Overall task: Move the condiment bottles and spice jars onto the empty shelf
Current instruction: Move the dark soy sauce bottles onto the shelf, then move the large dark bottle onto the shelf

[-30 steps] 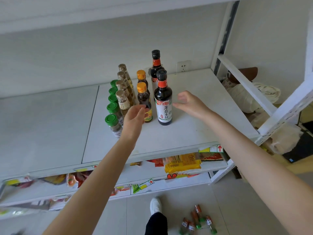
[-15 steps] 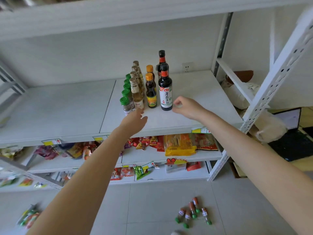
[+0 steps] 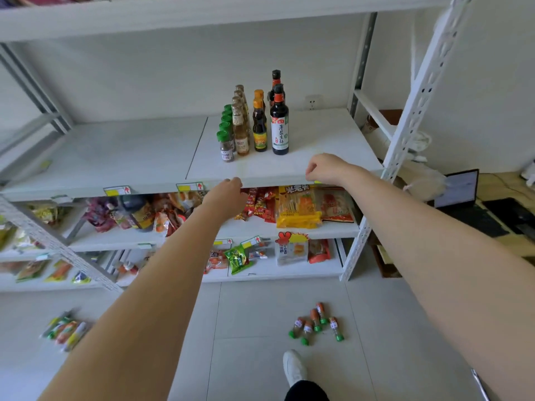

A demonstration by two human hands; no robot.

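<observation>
On the white shelf stand rows of bottles: a tall dark soy sauce bottle in front, orange-capped dark bottles, pale amber bottles and green-capped spice jars. Several small green-capped jars lie on the floor. My left hand hovers at the shelf's front edge, fingers loosely curled, holding nothing. My right hand hangs over the front edge to the right, also loosely curled and holding nothing. Both hands are clear of the bottles.
Lower shelves hold snack packets. More packets lie on the floor at left. A white perforated upright frames the shelf on the right. My white shoe is on the tiled floor below.
Both hands have drawn back from the bottles toward the shelf's front edge. The view has pulled away and dropped, showing the lower shelves and the floor.
</observation>
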